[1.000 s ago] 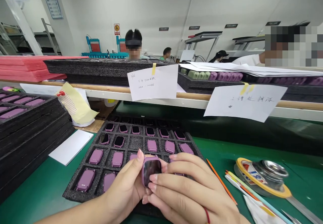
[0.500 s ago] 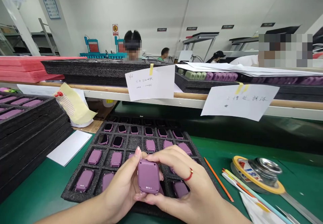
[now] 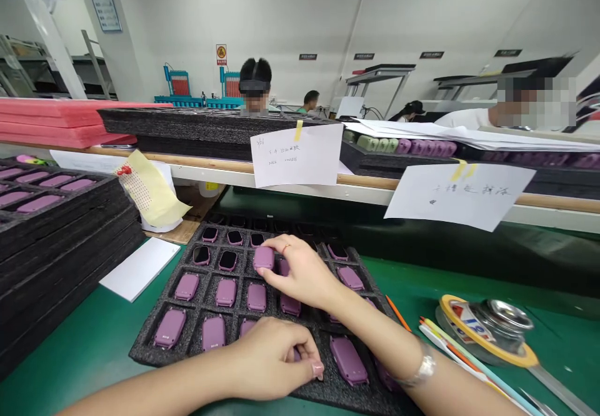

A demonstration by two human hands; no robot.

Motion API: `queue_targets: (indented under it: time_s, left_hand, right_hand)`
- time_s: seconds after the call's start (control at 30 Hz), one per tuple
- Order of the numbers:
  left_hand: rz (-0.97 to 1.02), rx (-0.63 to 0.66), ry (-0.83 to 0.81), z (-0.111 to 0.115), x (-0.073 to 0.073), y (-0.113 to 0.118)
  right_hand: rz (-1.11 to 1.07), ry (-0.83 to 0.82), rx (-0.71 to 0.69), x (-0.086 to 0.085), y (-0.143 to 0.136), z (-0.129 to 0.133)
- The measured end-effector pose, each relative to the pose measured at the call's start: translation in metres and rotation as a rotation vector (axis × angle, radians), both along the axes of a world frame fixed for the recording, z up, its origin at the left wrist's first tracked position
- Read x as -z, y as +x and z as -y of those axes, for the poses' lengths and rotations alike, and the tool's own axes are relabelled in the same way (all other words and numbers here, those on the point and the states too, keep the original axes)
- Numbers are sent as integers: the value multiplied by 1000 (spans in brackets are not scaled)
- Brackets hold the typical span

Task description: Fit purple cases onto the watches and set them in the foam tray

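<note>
My right hand (image 3: 300,272) reaches over the black foam tray (image 3: 187,335), pinching a purple smartwatch (image 3: 264,258) between thumb and fingers. That watch is at a compartment in the second row from the back, plain purple side up. Lower down, my left hand (image 3: 269,360) is curled over a front compartment, thumb against the fingers. A bit of purple shows inside its curl, but what it grips is mostly hidden. Around both hands, more watches sit in the compartments: some show black screens (image 3: 228,260), others purple sides (image 3: 225,292).
Stacked foam trays (image 3: 60,241) of purple pieces stand at left, beside a white pad (image 3: 140,268). On the right lie a tape-marked glass jar (image 3: 497,335), several pens (image 3: 462,355) and tweezers. A shelf with paper notes (image 3: 300,157) crosses ahead; people are beyond it.
Both hands were together holding up one purple watch. They have parted: the right carried a watch forward to the tray's second row, while the left dropped onto the front compartments.
</note>
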State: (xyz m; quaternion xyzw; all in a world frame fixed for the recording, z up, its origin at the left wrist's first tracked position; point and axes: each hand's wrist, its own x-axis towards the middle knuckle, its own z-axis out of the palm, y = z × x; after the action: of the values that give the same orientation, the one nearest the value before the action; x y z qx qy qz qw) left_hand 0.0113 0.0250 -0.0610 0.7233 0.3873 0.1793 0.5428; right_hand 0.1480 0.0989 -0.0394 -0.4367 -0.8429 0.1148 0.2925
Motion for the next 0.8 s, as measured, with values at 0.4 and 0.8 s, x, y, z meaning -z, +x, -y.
queue_targets:
  time_s: [0.4, 0.8]
  left_hand:
    - [-95, 91, 288, 3, 7, 0]
    - [-71, 225, 407, -6, 25, 4]
  right_hand:
    - [399, -50, -101, 5, -62, -40]
    - [786, -77, -301, -26, -130, -69]
